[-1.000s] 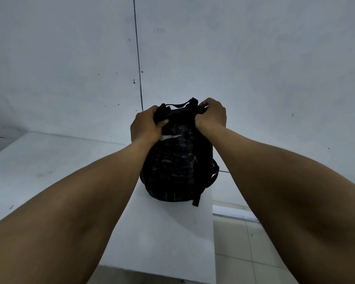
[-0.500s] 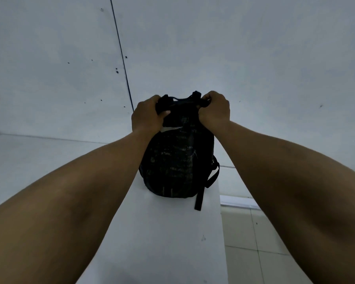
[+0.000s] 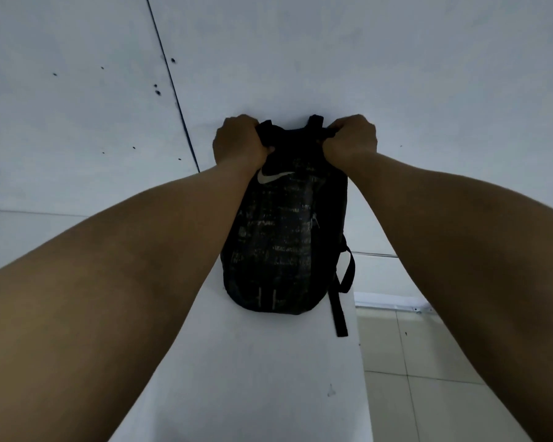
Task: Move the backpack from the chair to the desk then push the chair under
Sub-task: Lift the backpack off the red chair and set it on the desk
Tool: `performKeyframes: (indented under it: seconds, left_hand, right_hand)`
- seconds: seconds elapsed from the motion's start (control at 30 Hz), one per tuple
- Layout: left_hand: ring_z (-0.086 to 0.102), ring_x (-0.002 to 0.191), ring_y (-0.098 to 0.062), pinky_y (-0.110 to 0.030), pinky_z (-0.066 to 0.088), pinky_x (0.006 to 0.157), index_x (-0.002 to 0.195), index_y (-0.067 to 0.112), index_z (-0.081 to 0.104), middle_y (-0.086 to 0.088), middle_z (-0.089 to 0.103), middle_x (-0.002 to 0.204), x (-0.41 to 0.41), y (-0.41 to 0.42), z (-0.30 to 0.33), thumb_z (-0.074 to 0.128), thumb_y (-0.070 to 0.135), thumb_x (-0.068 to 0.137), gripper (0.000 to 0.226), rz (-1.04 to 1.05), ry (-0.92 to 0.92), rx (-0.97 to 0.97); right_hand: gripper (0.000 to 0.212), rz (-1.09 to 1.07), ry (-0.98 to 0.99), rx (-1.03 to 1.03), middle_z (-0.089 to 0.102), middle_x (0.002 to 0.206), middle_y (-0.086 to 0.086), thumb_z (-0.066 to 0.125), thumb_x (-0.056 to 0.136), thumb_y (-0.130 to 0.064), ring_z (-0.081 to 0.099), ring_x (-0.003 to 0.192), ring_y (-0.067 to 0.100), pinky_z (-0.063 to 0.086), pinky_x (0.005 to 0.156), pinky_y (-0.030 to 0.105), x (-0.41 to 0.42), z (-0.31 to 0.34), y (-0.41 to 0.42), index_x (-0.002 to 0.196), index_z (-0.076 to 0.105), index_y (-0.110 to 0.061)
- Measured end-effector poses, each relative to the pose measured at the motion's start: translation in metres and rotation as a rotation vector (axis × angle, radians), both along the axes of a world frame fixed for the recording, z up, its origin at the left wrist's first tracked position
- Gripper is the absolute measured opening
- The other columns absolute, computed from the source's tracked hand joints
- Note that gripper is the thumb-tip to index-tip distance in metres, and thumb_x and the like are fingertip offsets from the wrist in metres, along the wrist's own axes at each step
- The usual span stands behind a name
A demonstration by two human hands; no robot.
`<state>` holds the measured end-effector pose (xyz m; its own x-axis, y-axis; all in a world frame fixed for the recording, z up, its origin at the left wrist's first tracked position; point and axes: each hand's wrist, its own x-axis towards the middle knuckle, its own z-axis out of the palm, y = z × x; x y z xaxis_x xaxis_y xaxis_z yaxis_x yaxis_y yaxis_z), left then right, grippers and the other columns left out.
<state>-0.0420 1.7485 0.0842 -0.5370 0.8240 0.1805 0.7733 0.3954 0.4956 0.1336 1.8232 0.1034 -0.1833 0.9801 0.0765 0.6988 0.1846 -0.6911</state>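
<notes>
Reaching forward with both arms nearly straight, the person holds the backpack point(image 3: 281, 237) by its top, one fist at each upper corner. The left hand point(image 3: 238, 143) is curled tight around the left corner of the bag, knuckles up and thumb tucked against the dark fabric just above the pale swoosh logo point(image 3: 273, 177). The right hand point(image 3: 351, 138) is clenched in the same way on the right corner, beside a short black loop that sticks up from the top edge. Both forearms run in from the lower corners of the view and converge on the bag, wrists level with each other. The backpack is black with a faint speckled print, and it stands upright on the white desk point(image 3: 253, 378), its base on the surface close to the desk's right edge and its back toward the pale wall point(image 3: 332, 52). A black strap point(image 3: 339, 311) hangs from the bag's right side and trails down across the desk top. Beyond the desk's right edge, a tiled floor point(image 3: 403, 352) shows below
</notes>
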Motion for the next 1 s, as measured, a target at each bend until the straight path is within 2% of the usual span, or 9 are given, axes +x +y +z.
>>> performKeyframes:
  seconds: [0.07, 0.17, 0.3, 0.43, 0.63, 0.73, 0.77, 0.87, 1.0]
  left_hand:
    - [0.066, 0.091, -0.022, -0.024, 0.045, 0.067, 0.092, 0.011, 0.07, -0.007, 0.07, 0.099, 0.0, 0.006, -0.003, 0.075, 0.028, 0.082, 0.021, -0.027, -0.017, 0.014]
    - [0.064, 0.091, -0.025, -0.022, 0.041, 0.064, 0.088, 0.013, 0.062, -0.009, 0.065, 0.096, -0.004, 0.004, -0.012, 0.065, 0.012, 0.082, 0.007, -0.099, -0.009, 0.044]
    - [0.06, 0.08, -0.02, -0.031, 0.046, 0.06, 0.128, 0.013, 0.041, -0.01, 0.061, 0.096, 0.002, -0.014, -0.02, 0.06, 0.004, 0.078, 0.054, -0.178, -0.162, 0.125]
    - [0.063, 0.08, -0.028, -0.047, 0.055, 0.069, 0.116, 0.011, 0.039, -0.018, 0.065, 0.094, 0.003, -0.037, -0.005, 0.058, 0.009, 0.078, 0.043, -0.225, -0.191, 0.088]
    - [0.055, 0.088, -0.021, -0.031, 0.043, 0.067, 0.126, 0.01, 0.046, -0.012, 0.059, 0.11, 0.004, -0.086, 0.017, 0.061, 0.021, 0.089, 0.041, -0.344, 0.021, -0.194]
    - [0.055, 0.093, -0.023, -0.032, 0.047, 0.073, 0.128, 0.008, 0.048, -0.014, 0.059, 0.114, 0.011, -0.123, 0.022, 0.061, 0.023, 0.09, 0.043, -0.325, 0.082, -0.218]
    - [0.057, 0.098, -0.024, -0.033, 0.048, 0.077, 0.128, 0.007, 0.049, -0.014, 0.06, 0.116, 0.017, -0.14, 0.024, 0.061, 0.023, 0.09, 0.042, -0.315, 0.104, -0.211]
    - [0.057, 0.108, -0.028, -0.033, 0.047, 0.084, 0.128, 0.007, 0.053, -0.014, 0.059, 0.121, 0.033, -0.184, 0.029, 0.061, 0.023, 0.091, 0.041, -0.288, 0.152, -0.222]
    - [0.055, 0.11, -0.027, -0.033, 0.044, 0.083, 0.131, 0.011, 0.051, -0.012, 0.056, 0.125, 0.056, -0.246, 0.037, 0.061, 0.025, 0.091, 0.043, -0.276, 0.208, -0.267]
  right_hand:
    - [0.016, -0.048, 0.015, 0.029, 0.067, 0.077, 0.0, 0.068, 0.085, -0.029, 0.064, 0.07, 0.015, 0.045, 0.064, 0.019, -0.003, -0.005, 0.008, 0.077, 0.073, -0.016]
    - [0.013, -0.039, 0.009, 0.071, 0.064, 0.088, 0.0, 0.067, 0.083, -0.02, 0.06, 0.079, 0.015, 0.045, 0.067, 0.02, -0.001, -0.013, 0.009, 0.093, 0.07, -0.011]
    - [0.026, -0.025, 0.162, 0.058, 0.054, 0.088, 0.002, 0.064, 0.087, -0.026, 0.051, 0.068, 0.01, 0.039, 0.052, 0.019, 0.003, -0.019, -0.002, 0.099, 0.048, -0.011]
    - [0.023, -0.007, 0.098, 0.027, 0.051, 0.084, -0.002, 0.059, 0.088, -0.024, 0.049, 0.069, 0.008, 0.037, 0.052, 0.02, 0.008, -0.015, -0.02, 0.102, 0.047, -0.011]
    - [0.044, 0.04, -0.044, -0.067, 0.054, 0.127, 0.011, 0.06, 0.084, -0.014, 0.057, 0.112, 0.026, 0.05, 0.081, 0.031, 0.008, 0.01, -0.069, 0.127, 0.05, -0.007]
    - [0.014, 0.141, -0.083, -0.082, 0.056, 0.097, 0.004, 0.059, 0.085, -0.013, 0.057, 0.087, 0.018, 0.041, 0.057, 0.021, 0.012, 0.017, -0.1, 0.083, 0.049, -0.023]
    - [0.03, 0.171, -0.099, -0.079, 0.052, 0.083, 0.0, 0.058, 0.087, -0.013, 0.053, 0.074, 0.015, 0.034, 0.048, 0.021, 0.015, 0.017, -0.114, 0.071, 0.037, -0.025]
    - [0.04, 0.271, -0.156, -0.098, 0.04, 0.07, -0.003, 0.06, 0.091, -0.017, 0.044, 0.062, 0.012, 0.027, 0.044, 0.021, 0.025, 0.015, -0.158, 0.065, 0.03, -0.023]
    - [0.036, 0.394, -0.308, -0.19, 0.046, 0.07, 0.001, 0.062, 0.093, -0.027, 0.046, 0.06, 0.014, 0.031, 0.045, 0.022, 0.04, 0.014, -0.224, 0.066, 0.041, -0.017]
